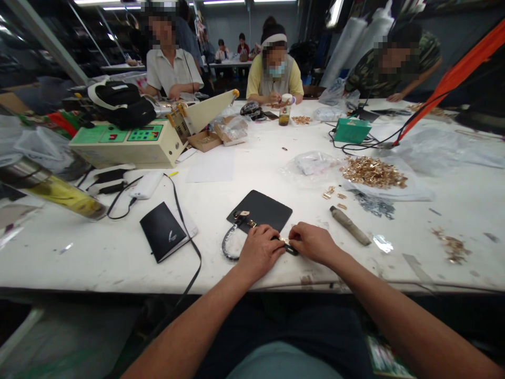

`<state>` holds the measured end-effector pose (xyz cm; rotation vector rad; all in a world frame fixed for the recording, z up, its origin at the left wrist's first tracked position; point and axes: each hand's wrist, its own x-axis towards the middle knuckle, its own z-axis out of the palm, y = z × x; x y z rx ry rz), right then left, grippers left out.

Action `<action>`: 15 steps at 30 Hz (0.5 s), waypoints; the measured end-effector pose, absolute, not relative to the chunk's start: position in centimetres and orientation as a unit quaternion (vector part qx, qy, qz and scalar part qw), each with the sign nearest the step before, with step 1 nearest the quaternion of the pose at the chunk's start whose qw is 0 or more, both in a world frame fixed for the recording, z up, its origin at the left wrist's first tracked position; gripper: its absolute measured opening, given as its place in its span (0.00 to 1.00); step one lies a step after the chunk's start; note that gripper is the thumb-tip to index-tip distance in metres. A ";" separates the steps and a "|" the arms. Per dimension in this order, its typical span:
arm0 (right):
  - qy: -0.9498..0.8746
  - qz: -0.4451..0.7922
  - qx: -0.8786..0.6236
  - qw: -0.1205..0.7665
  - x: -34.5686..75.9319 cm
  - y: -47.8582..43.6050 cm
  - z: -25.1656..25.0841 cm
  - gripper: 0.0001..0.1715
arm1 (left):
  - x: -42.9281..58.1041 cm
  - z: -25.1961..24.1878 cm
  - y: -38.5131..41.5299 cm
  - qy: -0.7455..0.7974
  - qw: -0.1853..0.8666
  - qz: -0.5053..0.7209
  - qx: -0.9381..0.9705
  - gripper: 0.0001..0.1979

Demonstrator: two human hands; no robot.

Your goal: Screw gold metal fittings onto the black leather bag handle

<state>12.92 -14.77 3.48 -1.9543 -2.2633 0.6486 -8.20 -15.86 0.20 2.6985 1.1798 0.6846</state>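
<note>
- At the near edge of the white worktop (98, 252), the left hand (260, 251) and right hand (313, 243) pinch a small gold clasp (284, 241) between their fingertips, fitted to a black strap (228, 246).
- A black leather pad (263, 209) lies just beyond the hands.
- A wooden-handled tool (349, 225) rests to the right, with a heap of gold fittings (373, 172) farther off.

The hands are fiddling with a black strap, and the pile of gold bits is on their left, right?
No. In the head view the gold pile lies on their right, not their left. The left hand and right hand do fiddle with the black strap.
</note>
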 end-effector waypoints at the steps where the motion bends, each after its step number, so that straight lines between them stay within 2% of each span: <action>1: -0.738 0.214 -0.639 0.031 12.8 -14.5 3.6 0.05 | -8.2 0.1 -15.8 0.391 0.059 0.227 0.890 0.08; 6: -0.738 0.239 -0.631 0.002 12.5 -13.0 4.4 0.01 | -8.1 -0.2 -15.9 0.402 0.057 0.235 0.883 0.08; 10: -0.739 0.254 -0.622 0.048 13.2 -13.5 3.9 0.02 | -8.0 -0.2 -16.1 0.408 0.061 0.246 0.877 0.07; 12: -0.734 0.260 -0.621 0.090 13.8 -14.3 3.2 0.05 | -8.1 -0.3 -16.1 0.408 0.066 0.247 0.876 0.07; 15: -0.724 0.265 -0.620 0.147 14.5 -15.4 1.8 0.18 | -8.1 -0.2 -16.0 0.408 0.076 0.246 0.876 0.07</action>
